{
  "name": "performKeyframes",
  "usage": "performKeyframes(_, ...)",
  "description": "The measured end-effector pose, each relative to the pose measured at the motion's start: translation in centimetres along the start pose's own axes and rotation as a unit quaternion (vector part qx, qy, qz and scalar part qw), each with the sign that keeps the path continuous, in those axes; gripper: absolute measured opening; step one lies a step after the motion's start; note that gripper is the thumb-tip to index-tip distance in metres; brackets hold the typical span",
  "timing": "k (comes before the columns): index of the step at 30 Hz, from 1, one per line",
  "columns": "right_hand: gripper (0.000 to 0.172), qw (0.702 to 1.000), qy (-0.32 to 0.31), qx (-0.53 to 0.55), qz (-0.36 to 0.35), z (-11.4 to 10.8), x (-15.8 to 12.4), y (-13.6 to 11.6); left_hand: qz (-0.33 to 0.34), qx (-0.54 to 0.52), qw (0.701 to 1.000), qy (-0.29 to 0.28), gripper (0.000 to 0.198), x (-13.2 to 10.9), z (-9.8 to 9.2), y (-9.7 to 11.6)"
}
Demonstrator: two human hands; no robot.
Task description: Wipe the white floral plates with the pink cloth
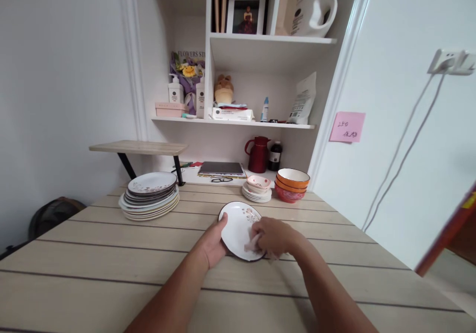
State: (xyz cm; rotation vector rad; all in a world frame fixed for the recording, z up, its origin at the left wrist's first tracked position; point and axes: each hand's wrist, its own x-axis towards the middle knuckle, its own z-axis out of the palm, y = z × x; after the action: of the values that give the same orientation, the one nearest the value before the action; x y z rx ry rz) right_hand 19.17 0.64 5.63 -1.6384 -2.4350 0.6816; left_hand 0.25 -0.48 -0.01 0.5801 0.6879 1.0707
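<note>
A white plate (236, 229) with a dark rim and a floral print is tilted above the table in front of me. My left hand (215, 241) grips its left edge, thumb on the upper face and the other fingers hidden underneath. Bunched in my right hand (274, 236) is a whitish cloth or tissue (253, 244), pressed against the right part of the plate. That hand is somewhat blurred, and its fingers are closed around the wipe.
Stacked plates (150, 199) stand at the left by a small raised shelf (139, 147). Farther back are small dishes (256, 193), stacked bowls (292, 184), a red jug (258, 154), a dark bottle (275, 156), a laptop (220, 168) and glasses (222, 180) on the wooden table (111, 263).
</note>
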Motion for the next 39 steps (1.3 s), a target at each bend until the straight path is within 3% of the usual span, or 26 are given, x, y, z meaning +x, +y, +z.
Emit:
performKeyframes(3,0.01,0.995,-0.021,-0.061,-0.075,0.3,-1.2,-1.4,0.007,-0.009,1.0,-0.014,0.058,0.0,0.0,-0.1)
performKeyframes(8,0.024,0.985,0.044,-0.015,-0.167,2.1,-0.6,-2.8,0.014,-0.028,0.997,-0.066,0.064,-0.2,0.1,0.0)
performKeyframes(14,0.025,0.972,0.21,-0.01,-0.107,3.0,2.4,-2.8,0.017,0.004,0.998,-0.055,0.072,-0.4,0.4,0.3)
performKeyframes(18,0.028,0.961,0.271,-0.044,-0.026,2.3,3.2,-1.8,0.006,0.031,0.999,-0.039,0.074,-0.4,0.2,0.3)
performKeyframes(21,0.031,0.963,0.255,-0.071,0.048,1.6,2.8,-1.0,-0.006,0.025,0.999,-0.038,0.073,-0.3,0.0,0.3)
performKeyframes(25,0.03,0.975,0.156,-0.102,0.122,0.6,1.4,-1.0,-0.009,0.012,0.999,-0.047,0.076,-0.2,-0.1,0.1)
performKeyframes(27,0.028,0.986,0.095,-0.098,0.094,0.5,0.6,-1.4,-0.013,0.007,0.998,-0.056,0.076,-0.2,-0.1,0.0)
performKeyframes(31,0.026,0.997,-0.005,-0.029,-0.065,1.2,-0.2,-2.3,0.004,-0.011,0.996,-0.087,0.072,-0.2,0.1,0.0)
performKeyframes(33,0.027,0.994,0.011,0.003,-0.112,2.0,0.1,-2.6,0.013,-0.017,0.995,-0.096,0.073,-0.1,0.2,0.0)
performKeyframes(35,0.027,0.99,0.068,0.016,-0.125,2.6,0.8,-2.8,0.01,-0.011,0.996,-0.085,0.076,-0.1,0.2,0.1)
performKeyframes(39,0.026,0.979,0.178,0.037,-0.092,2.9,2.4,-2.5,0.011,0.002,0.998,-0.054,0.074,-0.2,0.2,0.2)
